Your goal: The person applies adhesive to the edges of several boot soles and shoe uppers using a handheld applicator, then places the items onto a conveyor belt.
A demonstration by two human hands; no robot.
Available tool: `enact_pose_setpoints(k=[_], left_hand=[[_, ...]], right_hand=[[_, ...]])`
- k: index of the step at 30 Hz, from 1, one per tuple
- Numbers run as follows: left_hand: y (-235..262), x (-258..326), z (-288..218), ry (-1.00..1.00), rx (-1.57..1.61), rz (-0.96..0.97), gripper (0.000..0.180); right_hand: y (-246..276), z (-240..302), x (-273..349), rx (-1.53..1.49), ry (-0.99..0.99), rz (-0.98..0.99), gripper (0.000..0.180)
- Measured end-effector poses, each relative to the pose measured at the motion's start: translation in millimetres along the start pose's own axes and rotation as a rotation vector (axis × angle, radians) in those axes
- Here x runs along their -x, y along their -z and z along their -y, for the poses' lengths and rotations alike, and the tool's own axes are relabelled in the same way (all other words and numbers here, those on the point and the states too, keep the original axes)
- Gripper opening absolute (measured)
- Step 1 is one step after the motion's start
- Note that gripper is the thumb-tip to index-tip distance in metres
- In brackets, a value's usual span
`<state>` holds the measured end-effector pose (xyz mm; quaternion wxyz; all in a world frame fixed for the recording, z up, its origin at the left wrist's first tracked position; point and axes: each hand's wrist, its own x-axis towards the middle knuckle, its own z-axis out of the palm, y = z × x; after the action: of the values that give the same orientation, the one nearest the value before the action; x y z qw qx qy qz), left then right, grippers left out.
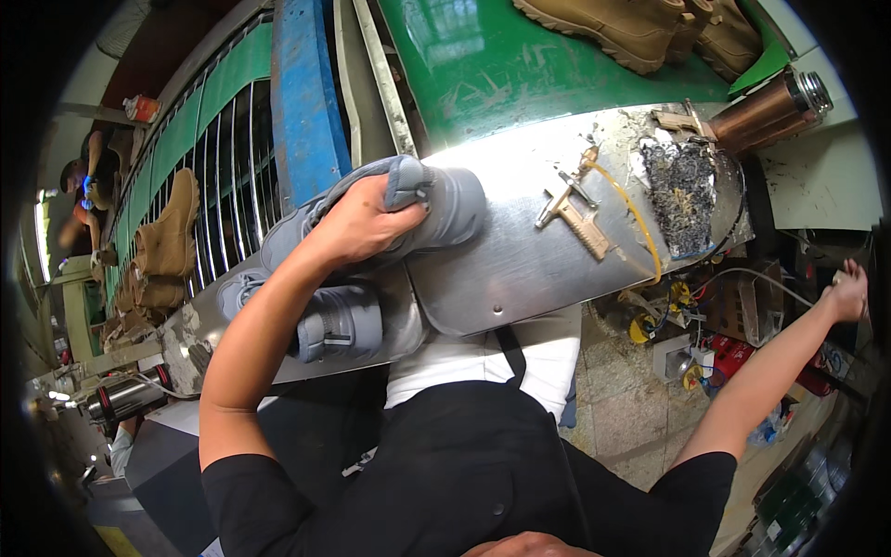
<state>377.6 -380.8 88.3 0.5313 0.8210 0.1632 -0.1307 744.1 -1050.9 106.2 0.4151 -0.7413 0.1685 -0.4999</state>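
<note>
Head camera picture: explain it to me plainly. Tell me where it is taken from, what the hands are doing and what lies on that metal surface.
The view comes from a fisheye camera worn on a person's head, looking down, so straight edges bend. No machine works here, only two bare hands. The left hand has its grip closed on a grey shoe lying on a metal work table. A second grey shoe lies just below it. The right hand is stretched far out to the side, away from the table; whether it holds anything is unclear. On the table also lie a tan glue gun and a patch of dark residue. Tan boots sit on the green belt behind.
</note>
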Motion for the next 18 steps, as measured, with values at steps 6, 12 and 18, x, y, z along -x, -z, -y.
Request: enact_pose_setpoints(k=[6,12,18], left_hand=[[-7.7,-4.7,-4.2,-0.066,-0.075,0.010,0.022],[-13.9,-3.9,1.0,-0.157,-0.011,-0.076,0.024],[-17.6,-10.9,7.9,-0.187,-0.009,-0.110,0.025]], right_hand=[[76.0,52.6,180.4,-0.597,0.191,0.340,0.026],[132.9,196.5,389.8,-0.579,0.230,0.941,0.049],[145.9,231.5,485.0,-0.740,-0.271,1.222,0.048]])
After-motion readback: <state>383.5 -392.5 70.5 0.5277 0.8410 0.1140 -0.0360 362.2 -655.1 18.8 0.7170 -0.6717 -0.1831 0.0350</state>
